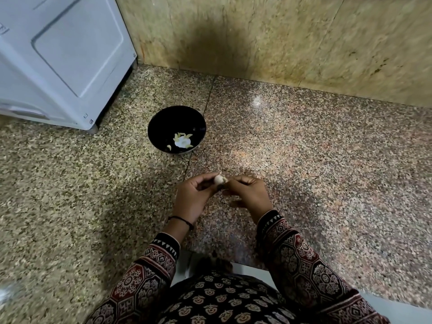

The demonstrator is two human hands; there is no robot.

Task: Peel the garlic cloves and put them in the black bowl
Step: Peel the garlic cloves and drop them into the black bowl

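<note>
Head view: looks down on a speckled granite counter (304, 148) that meets a yellowish stone wall (257, 31) behind the black bowl (168, 122).
Black bowl: stands upright on the counter, across a seam in the stone.
Bowl contents: a few pale peeled cloves (182, 141) lie on the bottom, toward the near side; a bright white patch among them may be skin or glare, I cannot tell which.
Garlic clove (219, 179): in front of the bowl and slightly to its right, held above the counter between both hands.
Left hand (194, 197): its fingers (205, 177) curl round the garlic clove from the bowl's side.
Right hand (249, 192): thumb and forefinger pinch the clove's far end; the other fingers are loosely bent.
White appliance (58, 54): left of and behind the bowl, near it but apart.
Black thread band (184, 220): on the left wrist.
</note>
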